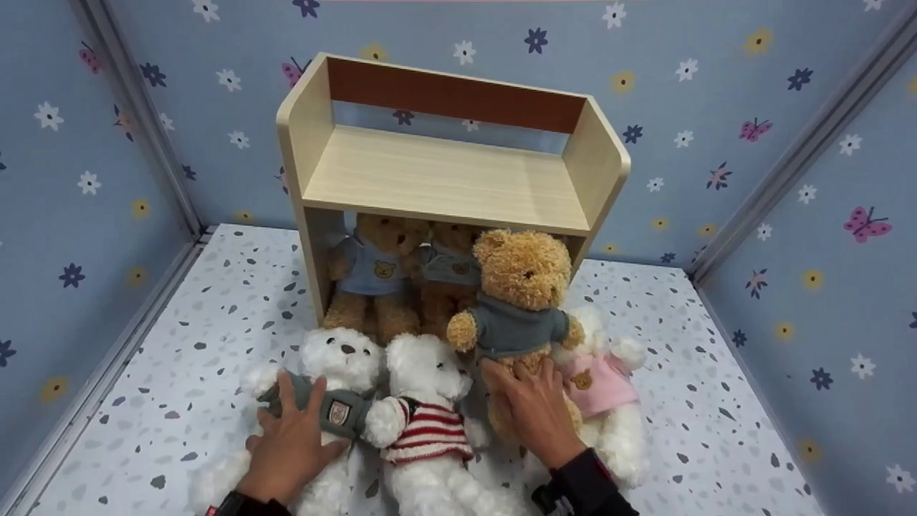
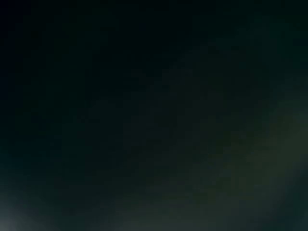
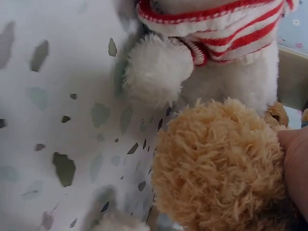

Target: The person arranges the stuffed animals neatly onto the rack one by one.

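Right hand (image 1: pixel 534 408) grips the brown bear (image 1: pixel 519 301) from behind at its lower body, fingers curled into curly tan plush; the bear is upright in a grey knit hoodie, standing at the open front of the wooden shelf unit (image 1: pixel 444 172), at the right side of the lower bay. In the right wrist view the tan fur (image 3: pixel 221 163) fills the lower right, coarse and looped, with skin of the hand at the right edge. Left hand (image 1: pixel 294 441) lies flat, fingers spread, on the white bear in a grey sweater (image 1: pixel 337 373), which lies on the floor near its front edge; soft fluffy pile, small woven badge on the sleeve. Just beside it, touching, lies a white bear in a red-and-white striped knit (image 1: pixel 426 416), its round pom-like paw (image 3: pixel 156 72) showing in the right wrist view. A white bear in a pink top (image 1: pixel 602 387) lies to the right, partly behind the brown one. Two more brown bears in light blue tops (image 1: pixel 401 272) sit inside the lower bay. The shelf unit is pale wood-grain laminate with rounded corners and a dark brown back rail. The floor (image 1: pixel 215 315) is white terrazzo print with grey flecks. Left wrist view is dark, shows nothing.
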A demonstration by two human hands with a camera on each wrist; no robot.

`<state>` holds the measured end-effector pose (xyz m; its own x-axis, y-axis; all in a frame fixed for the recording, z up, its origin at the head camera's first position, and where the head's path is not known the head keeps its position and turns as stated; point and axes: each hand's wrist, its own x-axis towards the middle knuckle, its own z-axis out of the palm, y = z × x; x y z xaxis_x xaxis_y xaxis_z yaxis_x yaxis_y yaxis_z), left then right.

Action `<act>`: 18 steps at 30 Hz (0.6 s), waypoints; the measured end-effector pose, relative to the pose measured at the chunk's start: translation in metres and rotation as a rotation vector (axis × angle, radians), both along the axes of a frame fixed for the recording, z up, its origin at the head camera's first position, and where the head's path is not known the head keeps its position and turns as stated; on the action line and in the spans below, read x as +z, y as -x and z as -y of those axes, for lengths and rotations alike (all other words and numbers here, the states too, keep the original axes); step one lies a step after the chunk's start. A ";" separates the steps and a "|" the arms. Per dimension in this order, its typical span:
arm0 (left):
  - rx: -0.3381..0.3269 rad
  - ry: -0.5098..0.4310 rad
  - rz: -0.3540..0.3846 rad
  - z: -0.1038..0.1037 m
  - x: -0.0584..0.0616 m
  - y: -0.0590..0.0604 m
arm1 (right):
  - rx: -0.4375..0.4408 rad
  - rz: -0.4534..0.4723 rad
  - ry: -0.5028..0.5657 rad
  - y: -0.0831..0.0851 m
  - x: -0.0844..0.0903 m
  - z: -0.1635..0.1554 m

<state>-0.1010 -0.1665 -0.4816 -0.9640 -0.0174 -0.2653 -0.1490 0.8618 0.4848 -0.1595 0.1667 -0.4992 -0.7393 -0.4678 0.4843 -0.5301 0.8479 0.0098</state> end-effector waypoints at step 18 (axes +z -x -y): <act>-0.112 -0.220 0.156 0.017 0.000 0.006 | -0.134 0.026 0.117 0.063 -0.016 0.020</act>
<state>-0.1070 -0.1832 -0.4812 -0.9040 0.1615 -0.3959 -0.1459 0.7538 0.6407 -0.2227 0.1463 -0.5152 -0.8042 -0.3057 0.5097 -0.4112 0.9054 -0.1058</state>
